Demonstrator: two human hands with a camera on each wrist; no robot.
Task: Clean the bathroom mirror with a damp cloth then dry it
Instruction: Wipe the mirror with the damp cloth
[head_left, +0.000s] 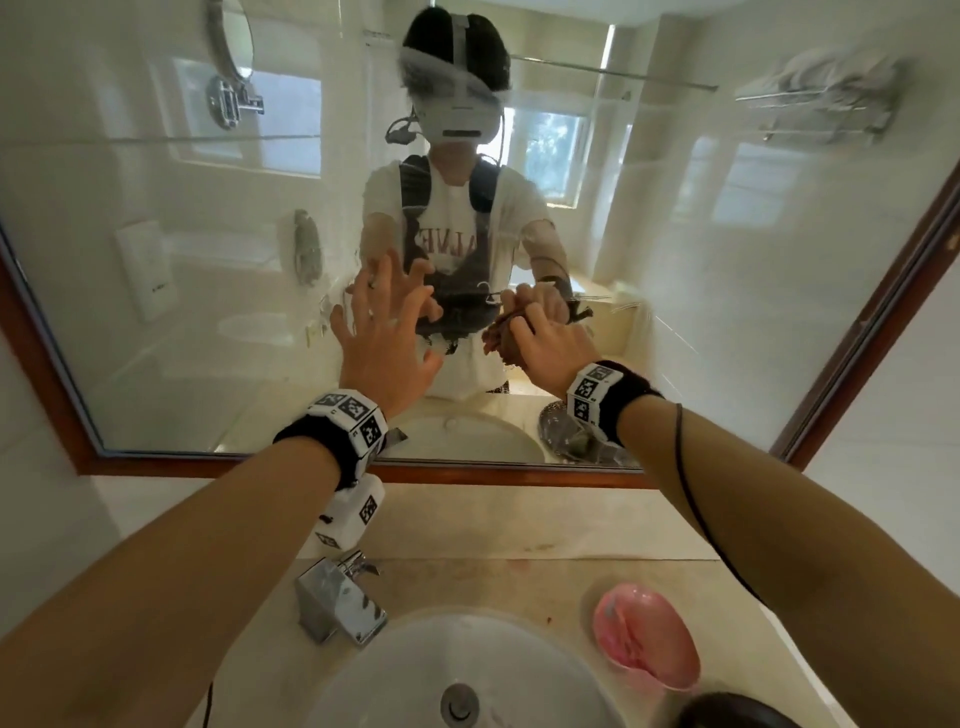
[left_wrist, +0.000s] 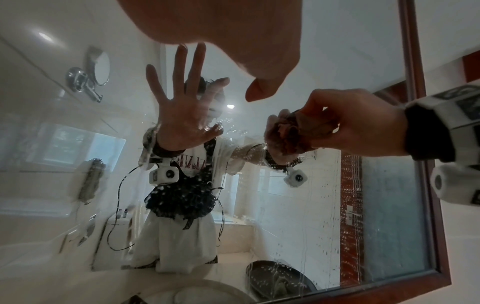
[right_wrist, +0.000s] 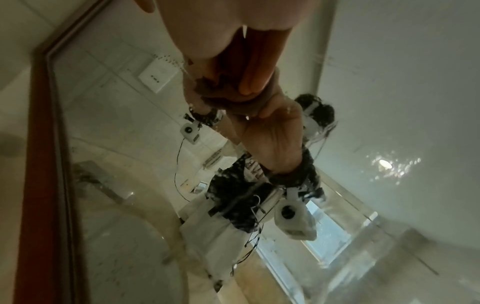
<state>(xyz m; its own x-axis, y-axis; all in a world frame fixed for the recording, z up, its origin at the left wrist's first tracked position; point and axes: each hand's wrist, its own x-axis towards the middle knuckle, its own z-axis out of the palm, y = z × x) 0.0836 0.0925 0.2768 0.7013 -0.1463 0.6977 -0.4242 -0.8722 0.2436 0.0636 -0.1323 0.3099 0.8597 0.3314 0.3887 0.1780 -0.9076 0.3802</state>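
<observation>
The wood-framed bathroom mirror (head_left: 171, 332) fills the wall above the sink, and water drops speckle its glass (left_wrist: 319, 226). My right hand (head_left: 550, 338) grips a bunched brown cloth (head_left: 501, 343) and holds it against the glass near the mirror's middle. The left wrist view shows the cloth (left_wrist: 293, 137) wadded in the right hand's (left_wrist: 358, 127) curled fingers, meeting its own reflection. In the right wrist view the fingers (right_wrist: 246, 67) wrap the cloth (right_wrist: 215, 88). My left hand (head_left: 384, 327) is spread open just left of the cloth, fingertips at or very near the glass, holding nothing.
Below the mirror frame (head_left: 467, 475) runs a beige counter (head_left: 545, 525) with a chrome faucet (head_left: 340, 600), a white basin (head_left: 395, 670) and a pink soap dish (head_left: 644, 642) to the right. The frame's right side (left_wrist: 428, 164) is close to my right wrist.
</observation>
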